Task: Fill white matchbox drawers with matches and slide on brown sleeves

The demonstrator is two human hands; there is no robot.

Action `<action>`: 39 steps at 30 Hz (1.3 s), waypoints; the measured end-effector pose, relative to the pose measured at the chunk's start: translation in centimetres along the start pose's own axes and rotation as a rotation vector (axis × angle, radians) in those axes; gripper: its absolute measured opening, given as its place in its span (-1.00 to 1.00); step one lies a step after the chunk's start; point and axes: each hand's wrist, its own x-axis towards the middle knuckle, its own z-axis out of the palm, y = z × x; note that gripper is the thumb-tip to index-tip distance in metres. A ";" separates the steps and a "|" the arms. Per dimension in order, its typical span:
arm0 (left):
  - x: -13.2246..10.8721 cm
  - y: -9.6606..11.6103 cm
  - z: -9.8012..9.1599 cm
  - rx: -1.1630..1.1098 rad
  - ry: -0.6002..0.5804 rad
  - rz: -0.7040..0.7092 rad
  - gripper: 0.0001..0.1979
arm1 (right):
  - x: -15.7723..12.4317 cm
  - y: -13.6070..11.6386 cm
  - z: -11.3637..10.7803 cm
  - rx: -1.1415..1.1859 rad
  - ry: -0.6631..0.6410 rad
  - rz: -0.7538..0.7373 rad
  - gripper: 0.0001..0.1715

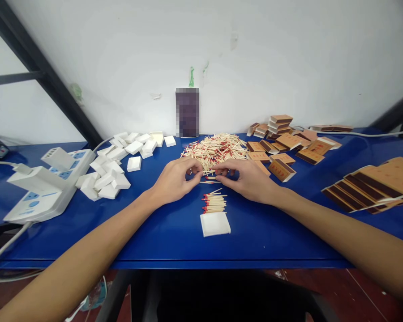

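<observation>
A big heap of loose red-tipped matches [218, 147] lies at the middle back of the blue table. At its front edge, my left hand [177, 181] is curled with thumb and fingertips closed at the red ends of a few matches [208, 172]. From the other side, my right hand [250, 180] bends its thumb and fingers around the opposite ends. Just below, a few matches lie crosswise between the hands. Nearer to me is a small aligned row of matches [215, 202], heads to the left. An open white matchbox tray [215, 224] sits directly in front of that row.
White inner trays [112, 167] are piled on the left, beside a white power strip [53, 185] with chargers and cables. Brown matchbox sleeves [282, 143] lie scattered at right, with a slanted stack of sleeves [372, 185] nearer. A blurred dark rectangle [188, 112] stands against the wall.
</observation>
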 end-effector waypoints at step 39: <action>-0.1 0.0 -0.7 -0.028 -0.072 0.022 -0.77 | 0.0 -0.3 -0.5 -0.108 -0.134 0.024 -0.82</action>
